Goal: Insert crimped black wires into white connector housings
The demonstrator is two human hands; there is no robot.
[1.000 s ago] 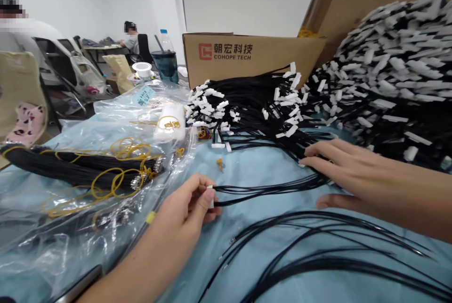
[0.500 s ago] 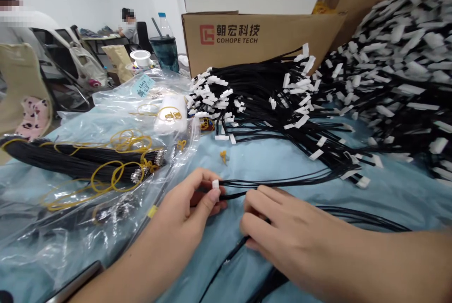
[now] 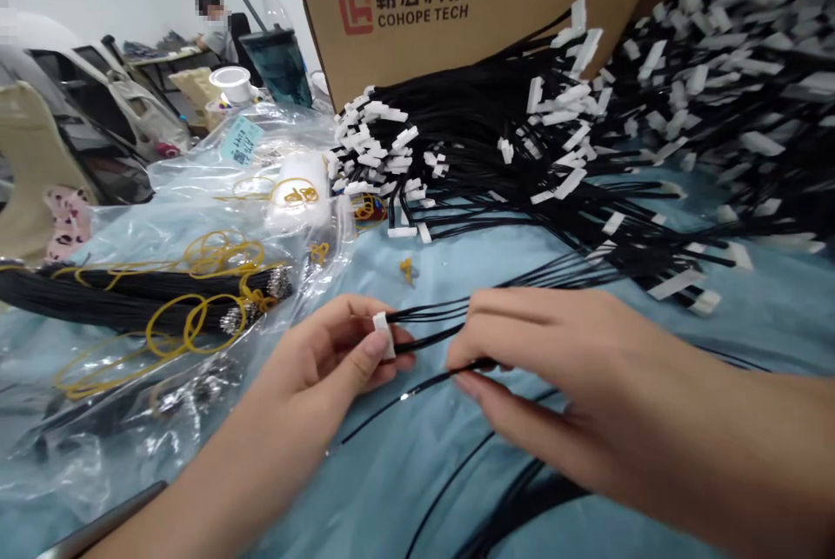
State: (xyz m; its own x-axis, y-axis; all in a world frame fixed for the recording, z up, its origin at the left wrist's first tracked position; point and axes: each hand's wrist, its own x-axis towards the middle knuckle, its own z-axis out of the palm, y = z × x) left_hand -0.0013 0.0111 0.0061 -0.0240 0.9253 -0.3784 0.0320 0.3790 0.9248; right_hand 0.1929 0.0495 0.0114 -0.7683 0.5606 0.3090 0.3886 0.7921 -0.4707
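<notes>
My left hand (image 3: pixel 345 355) pinches a small white connector (image 3: pixel 384 335) between thumb and fingers. Several black wires (image 3: pixel 430 313) run from that connector to the right, behind my other hand. My right hand (image 3: pixel 541 359) is closed on a thin black wire (image 3: pixel 436 380), just right of the connector and apart from it. This wire's loose end, with a shiny bit partway along, points down and left. Loose black wires (image 3: pixel 522 498) lie on the blue cloth (image 3: pixel 365 498) below my right hand.
A heap of black cables with white connectors (image 3: pixel 483 133) lies ahead, before a cardboard box (image 3: pixel 535 11). A larger pile (image 3: pixel 750 81) rises at the right. Plastic-bagged black wires (image 3: pixel 130 298) with yellow ties lie left. A lidded cup (image 3: pixel 277 63) stands behind; a person (image 3: pixel 215 29) sits farther back.
The view has shifted, tilting slightly. My right hand has turned and lifted the thin wire, whose loose end now lies nearer my left hand. The left hand still pinches the connector.
</notes>
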